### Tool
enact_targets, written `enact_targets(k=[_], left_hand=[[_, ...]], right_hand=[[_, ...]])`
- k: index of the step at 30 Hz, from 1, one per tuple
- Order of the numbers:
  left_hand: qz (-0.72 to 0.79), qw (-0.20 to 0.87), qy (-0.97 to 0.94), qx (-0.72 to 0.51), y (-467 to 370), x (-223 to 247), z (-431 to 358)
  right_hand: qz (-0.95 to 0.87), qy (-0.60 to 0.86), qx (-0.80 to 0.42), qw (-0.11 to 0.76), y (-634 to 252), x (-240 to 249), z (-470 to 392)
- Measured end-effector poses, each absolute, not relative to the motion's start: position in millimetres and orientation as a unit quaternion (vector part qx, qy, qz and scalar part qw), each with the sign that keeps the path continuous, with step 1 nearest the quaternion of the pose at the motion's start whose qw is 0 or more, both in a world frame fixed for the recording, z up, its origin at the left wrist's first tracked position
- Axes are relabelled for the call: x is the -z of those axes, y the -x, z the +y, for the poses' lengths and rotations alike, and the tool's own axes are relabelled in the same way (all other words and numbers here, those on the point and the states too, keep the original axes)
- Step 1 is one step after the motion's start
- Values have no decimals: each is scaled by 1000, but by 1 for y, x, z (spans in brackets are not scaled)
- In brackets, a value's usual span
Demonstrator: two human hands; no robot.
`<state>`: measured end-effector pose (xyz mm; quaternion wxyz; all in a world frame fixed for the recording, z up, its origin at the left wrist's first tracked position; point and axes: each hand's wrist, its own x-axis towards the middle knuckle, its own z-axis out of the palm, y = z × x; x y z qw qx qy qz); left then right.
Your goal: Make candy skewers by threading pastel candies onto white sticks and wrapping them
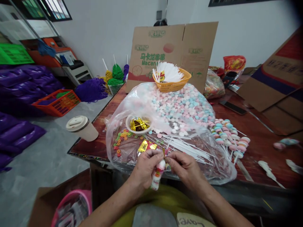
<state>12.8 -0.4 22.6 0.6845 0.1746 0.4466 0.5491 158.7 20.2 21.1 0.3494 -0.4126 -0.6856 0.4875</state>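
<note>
Close to my body, above the table's front edge, my left hand (147, 168) is closed around the neck of a wrapped candy stick (157, 176). Its clear printed wrapper hangs downward, with white and pink showing through. My right hand (184, 164) pinches a gold twist tie (164, 152) at the gathered neck, its fingertips touching the wrapper. Just beyond my hands lies a red and gold packet (147, 146). White sticks (187, 146) are spread to its right, and a white bowl (138, 132) with gold twist ties stands behind it.
A clear plastic bag (132, 104) holds many pastel candies (180, 104). Behind are a yellow basket (174, 85) of white sticks and a cardboard box (151, 41). Finished-looking candy skewers (230, 137) lie right. A lidded cup (86, 130) stands at the left table edge.
</note>
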Motion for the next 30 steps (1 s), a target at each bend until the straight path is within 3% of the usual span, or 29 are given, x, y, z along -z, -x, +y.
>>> enact_targets(k=[4, 9, 15, 20, 24, 27, 30], left_hand=[[447, 679, -173, -556, -15, -19, 5], [459, 661, -224, -550, -16, -17, 2], [462, 672, -286, -503, -9, -13, -4], [428, 703, -220, -523, -6, -8, 2], [340, 813, -181, -436, -1, -7, 4], [274, 861, -182, -388, -1, -8, 2], [255, 853, -177, -419, -4, -3, 2]], right_hand=[[-727, 393, -393, 402, -164, -37, 17], [-795, 280, -416, 341, -152, -20, 25], [-777, 342, -420, 319, -149, 1, 31], [-720, 425, -373, 402, -146, 5, 19], [-769, 309, -473, 297, -158, -17, 22], [-837, 204, -435, 262, -168, -35, 29], [-857, 218, -386, 263, -166, -37, 31]])
